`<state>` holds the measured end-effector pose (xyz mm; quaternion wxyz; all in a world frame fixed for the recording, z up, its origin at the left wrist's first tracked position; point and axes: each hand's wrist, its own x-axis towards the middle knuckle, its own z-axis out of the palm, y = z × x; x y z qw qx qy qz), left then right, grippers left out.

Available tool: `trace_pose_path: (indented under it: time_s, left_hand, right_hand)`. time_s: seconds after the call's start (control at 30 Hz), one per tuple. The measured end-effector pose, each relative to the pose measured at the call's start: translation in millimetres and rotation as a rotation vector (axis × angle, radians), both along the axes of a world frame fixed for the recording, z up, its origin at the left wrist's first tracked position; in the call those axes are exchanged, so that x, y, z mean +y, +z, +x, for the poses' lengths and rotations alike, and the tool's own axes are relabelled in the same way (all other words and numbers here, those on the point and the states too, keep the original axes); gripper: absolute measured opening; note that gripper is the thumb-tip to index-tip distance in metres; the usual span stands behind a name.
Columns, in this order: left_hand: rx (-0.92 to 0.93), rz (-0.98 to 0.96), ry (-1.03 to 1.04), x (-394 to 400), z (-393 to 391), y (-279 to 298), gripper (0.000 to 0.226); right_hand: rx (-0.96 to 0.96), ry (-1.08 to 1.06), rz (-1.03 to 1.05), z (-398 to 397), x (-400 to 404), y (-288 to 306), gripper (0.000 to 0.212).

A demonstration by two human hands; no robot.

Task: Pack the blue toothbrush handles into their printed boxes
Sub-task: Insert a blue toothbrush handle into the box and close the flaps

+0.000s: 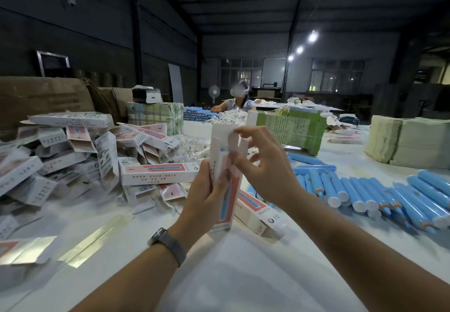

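1. 2 hands meet at 1 upright printed box [225, 180] near the table's [243, 275] middle; its bottom end touches the tabletop.
2. left hand [207, 196], with a dark wristband [168, 244], grasps the box's lower half, fingers curled round it.
3. right hand [261, 165] pinches the open top flap [231, 138] between thumb and fingertips.
4. a strip of blue shows inside the open top; whether it is a handle, i cannot tell.
5. many blue toothbrush handles [365, 190] lie in rows to the right, well apart from the held box.
6. a heap of printed boxes [85, 155] sits to the left.
7. another box [255, 210] lies flat just behind the held one.
8. a second person [237, 102] sits across the table.
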<state>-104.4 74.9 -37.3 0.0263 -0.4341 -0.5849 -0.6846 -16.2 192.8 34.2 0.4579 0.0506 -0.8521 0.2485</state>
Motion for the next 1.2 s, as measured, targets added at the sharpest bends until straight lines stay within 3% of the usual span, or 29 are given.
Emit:
trace_pose_path:
  time_s: [0.1, 0.27, 0.5, 0.77, 1.2]
  left_hand:
    - [-0.011, -0.012, -0.03, 0, 2, 3, 0.039]
    - [-0.006, 0.066, -0.147, -4, 5, 6, 0.049]
    - [0.204, 0.069, 0.088, -4, 4, 11, 0.044]
    - [0.304, 0.082, 0.142, -5, 4, 10, 0.023]
    - [0.309, 0.103, 0.131, -5, 4, 11, 0.019]
  right_hand:
    - [-0.063, 0.171, -0.252, -3, -5, -3, 0.052]
    - [0.002, 0.361, -0.43, -9, -15, -22, 0.042]
    - [0.041, 0.385, -0.508, -10, -9, -30, 0.044]
    - [0.047, 0.339, -0.457, -7, -9, -30, 0.037]
    - [0.007, 0.277, -0.344, -4, -6, -28, 0.016]
